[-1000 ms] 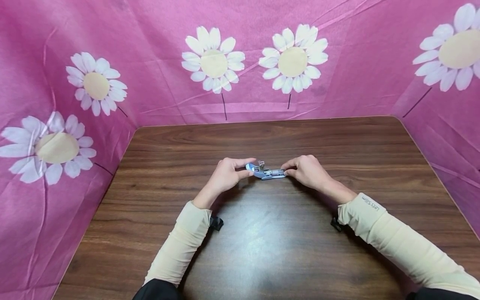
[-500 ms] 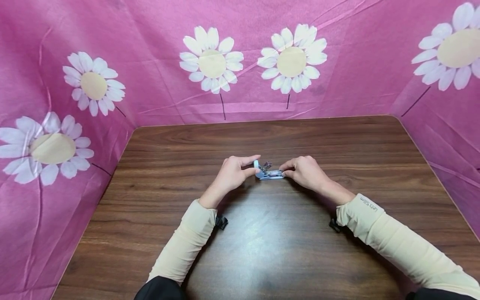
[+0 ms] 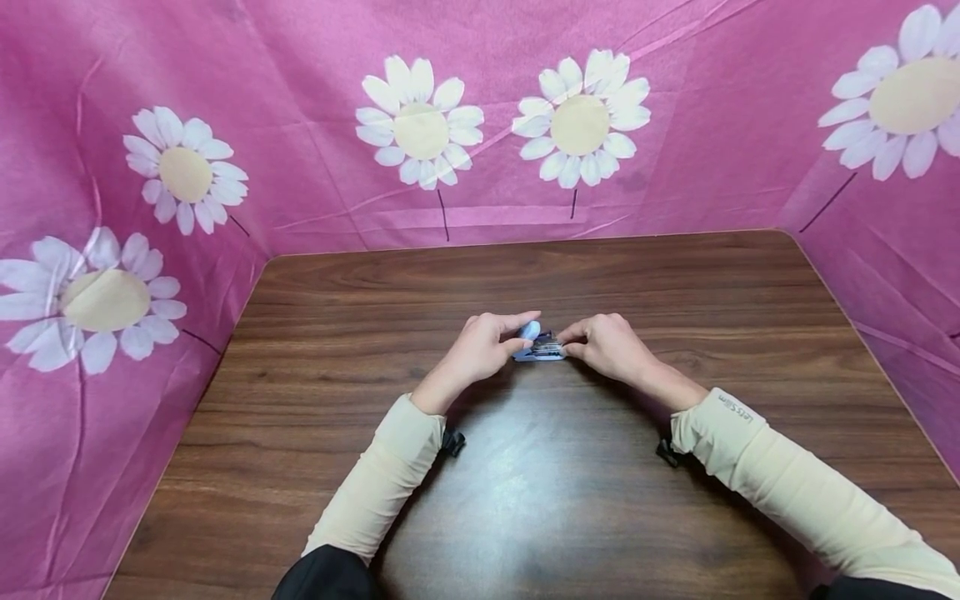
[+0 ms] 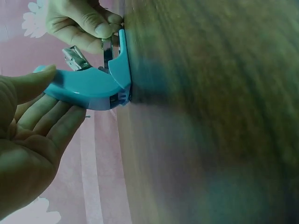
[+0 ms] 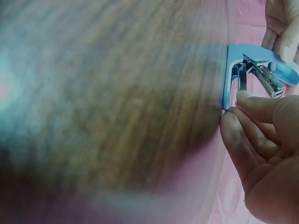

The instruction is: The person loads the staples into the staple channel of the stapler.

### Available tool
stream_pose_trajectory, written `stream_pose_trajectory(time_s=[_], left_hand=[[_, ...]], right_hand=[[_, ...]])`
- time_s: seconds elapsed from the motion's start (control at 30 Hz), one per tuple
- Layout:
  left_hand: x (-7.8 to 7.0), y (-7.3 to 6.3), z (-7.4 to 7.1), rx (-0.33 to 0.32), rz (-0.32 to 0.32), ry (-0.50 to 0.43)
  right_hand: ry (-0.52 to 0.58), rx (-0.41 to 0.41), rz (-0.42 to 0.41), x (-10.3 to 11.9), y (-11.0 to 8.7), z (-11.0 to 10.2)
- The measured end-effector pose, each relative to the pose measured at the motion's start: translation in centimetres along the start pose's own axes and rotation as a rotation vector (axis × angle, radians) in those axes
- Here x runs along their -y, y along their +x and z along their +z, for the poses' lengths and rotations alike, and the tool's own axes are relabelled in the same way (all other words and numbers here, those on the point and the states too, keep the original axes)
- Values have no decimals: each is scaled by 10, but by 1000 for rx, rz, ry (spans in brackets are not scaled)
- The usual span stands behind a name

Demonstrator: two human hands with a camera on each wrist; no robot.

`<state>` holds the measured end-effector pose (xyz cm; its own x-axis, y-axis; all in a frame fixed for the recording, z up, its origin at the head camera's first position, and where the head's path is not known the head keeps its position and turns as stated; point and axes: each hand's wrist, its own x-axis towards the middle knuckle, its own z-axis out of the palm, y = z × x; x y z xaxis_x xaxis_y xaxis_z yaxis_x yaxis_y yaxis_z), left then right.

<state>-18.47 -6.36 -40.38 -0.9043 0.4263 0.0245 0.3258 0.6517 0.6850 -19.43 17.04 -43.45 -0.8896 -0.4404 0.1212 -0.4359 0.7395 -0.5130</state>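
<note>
A small light-blue stapler (image 3: 538,357) sits on the wooden table with its top cover swung up from the base. My left hand (image 3: 480,350) pinches the raised cover (image 4: 84,88) between thumb and fingers. At the other end, my right hand (image 3: 611,343) grips the front of the stapler, its thumb on the metal magazine (image 5: 242,77) and its fingers at the base's tip. A metal piece (image 4: 75,58) sticks out under the cover, angled between it and the magazine. The right fingertips partly hide the front end of the base.
The brown wood-grain table (image 3: 525,467) reaches back to a pink cloth (image 3: 502,150) printed with white daisies, which also hangs along both sides. Each beige sleeve carries a dark wrist device, one (image 3: 453,442) by the left wrist and another (image 3: 667,452) by the right.
My left hand has shifted to the right, tipping the stapler's cover from leaning far back to upright and over toward the base. The right hand stays nearly where it was.
</note>
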Motion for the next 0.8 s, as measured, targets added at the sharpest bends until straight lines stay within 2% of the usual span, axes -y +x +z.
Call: stream_pose_trajectory(time_s=[0.2,0.43,0.8], left_hand=[[-1,2,1,20,6,20],[-2,4,6,50,-27,37],[0,7,4,83,4,79]], right_hand=[[9,0,25,-1,0,0],[18,4,38,0,-3,2],[37,13,39,5,-3,1]])
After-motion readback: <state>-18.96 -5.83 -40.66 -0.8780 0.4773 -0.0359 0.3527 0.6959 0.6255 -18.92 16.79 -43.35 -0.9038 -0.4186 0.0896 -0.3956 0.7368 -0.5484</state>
